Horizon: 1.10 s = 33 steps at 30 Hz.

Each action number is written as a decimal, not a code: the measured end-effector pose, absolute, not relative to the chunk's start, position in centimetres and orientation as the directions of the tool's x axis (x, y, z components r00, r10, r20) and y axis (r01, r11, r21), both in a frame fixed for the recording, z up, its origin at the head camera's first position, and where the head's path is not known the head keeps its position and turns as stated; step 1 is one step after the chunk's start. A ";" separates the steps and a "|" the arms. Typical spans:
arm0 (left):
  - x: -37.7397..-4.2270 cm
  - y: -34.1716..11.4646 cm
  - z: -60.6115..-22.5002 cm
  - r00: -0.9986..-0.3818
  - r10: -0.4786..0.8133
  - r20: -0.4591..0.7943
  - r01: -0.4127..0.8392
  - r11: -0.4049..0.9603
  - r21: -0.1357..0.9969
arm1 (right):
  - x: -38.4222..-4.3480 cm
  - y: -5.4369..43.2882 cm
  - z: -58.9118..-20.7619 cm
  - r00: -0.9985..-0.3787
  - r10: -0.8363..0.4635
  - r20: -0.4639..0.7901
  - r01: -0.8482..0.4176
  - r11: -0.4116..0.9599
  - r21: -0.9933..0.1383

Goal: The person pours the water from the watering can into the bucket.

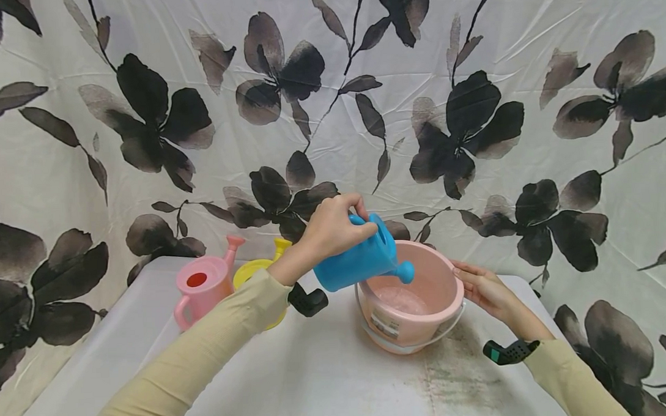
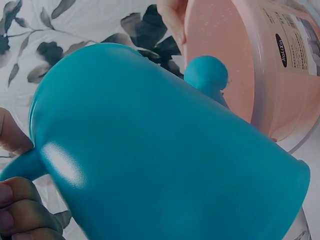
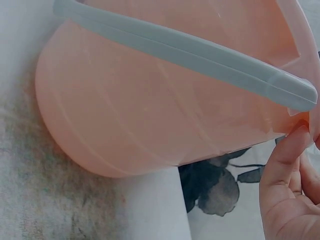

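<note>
My left hand (image 1: 334, 229) grips the handle of a blue watering can (image 1: 351, 265). In the left wrist view, fingers curl round that handle (image 2: 22, 167). The can is tipped to the right, and its round spout head (image 1: 405, 272) hangs over the mouth of a pink bucket (image 1: 425, 329). Some clear liquid seems to lie at the bucket's bottom. My right hand (image 1: 487, 290) holds the bucket's rim on the right side. In the right wrist view, the thumb (image 3: 285, 155) presses just below the rim, near the end of the pale bucket handle (image 3: 190, 52).
A pink watering can (image 1: 206, 292) stands on the white table (image 1: 251, 382) at the left. Beside it, a yellow watering can (image 1: 249, 270) is partly hidden behind my left forearm. Brownish stains (image 1: 471, 380) mark the tabletop near the bucket. A floral cloth (image 1: 331, 147) hangs behind.
</note>
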State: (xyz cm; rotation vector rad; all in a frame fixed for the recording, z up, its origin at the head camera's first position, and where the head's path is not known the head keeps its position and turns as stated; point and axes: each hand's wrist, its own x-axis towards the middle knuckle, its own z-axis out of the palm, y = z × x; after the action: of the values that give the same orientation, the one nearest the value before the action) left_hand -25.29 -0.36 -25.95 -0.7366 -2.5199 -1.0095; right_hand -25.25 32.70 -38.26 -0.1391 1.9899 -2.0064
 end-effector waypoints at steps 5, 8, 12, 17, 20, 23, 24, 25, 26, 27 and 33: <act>-25.2 -0.2 -26.0 -0.813 0.337 0.475 0.570 0.623 0.535 | -25.2 32.6 -38.3 -0.951 -0.274 -0.141 0.137 0.035 -0.990; -25.2 -0.1 -26.0 -0.814 0.333 0.475 0.569 0.623 0.538 | -25.2 32.6 -38.3 -0.951 -0.276 -0.141 0.137 0.034 -0.990; -25.2 0.0 -25.9 -0.813 0.338 0.474 0.572 0.617 0.541 | -25.3 32.6 -38.3 -0.950 -0.278 -0.143 0.142 0.024 -0.990; -25.2 0.1 -25.8 -0.811 0.343 0.475 0.576 0.613 0.540 | -25.3 32.7 -38.4 -0.949 -0.279 -0.146 0.148 0.012 -0.989; -25.2 0.1 -25.8 -0.812 0.342 0.472 0.573 0.615 0.541 | -25.2 32.8 -38.4 -0.949 -0.276 -0.149 0.151 0.016 -0.988; -25.2 0.1 -25.8 -0.816 0.340 0.467 0.569 0.618 0.543 | -25.2 32.8 -38.4 -0.950 -0.275 -0.150 0.150 0.021 -0.989; -25.2 0.1 -25.8 -0.817 0.341 0.466 0.568 0.619 0.543 | -25.2 32.8 -38.4 -0.950 -0.274 -0.149 0.149 0.023 -0.989; -25.2 0.1 -25.7 -0.817 0.341 0.466 0.568 0.619 0.542 | -25.2 32.8 -38.4 -0.950 -0.275 -0.150 0.149 0.022 -0.989; -25.2 0.1 -25.7 -0.816 0.341 0.467 0.568 0.620 0.541 | -25.2 32.8 -38.4 -0.950 -0.276 -0.150 0.149 0.024 -0.989; -25.2 0.1 -25.7 -0.814 0.342 0.468 0.570 0.620 0.539 | -25.2 32.8 -38.4 -0.949 -0.276 -0.149 0.148 0.025 -0.989; -25.3 -0.1 -25.7 -0.809 0.354 0.469 0.578 0.624 0.526 | -25.3 32.8 -38.4 -0.949 -0.280 -0.144 0.145 0.020 -0.989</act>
State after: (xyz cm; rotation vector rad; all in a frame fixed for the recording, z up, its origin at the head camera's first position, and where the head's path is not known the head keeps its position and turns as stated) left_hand -25.27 -0.07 -25.67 -0.7497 -2.5287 -0.9846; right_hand -25.26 32.79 -38.39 -0.1388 2.0020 -2.0046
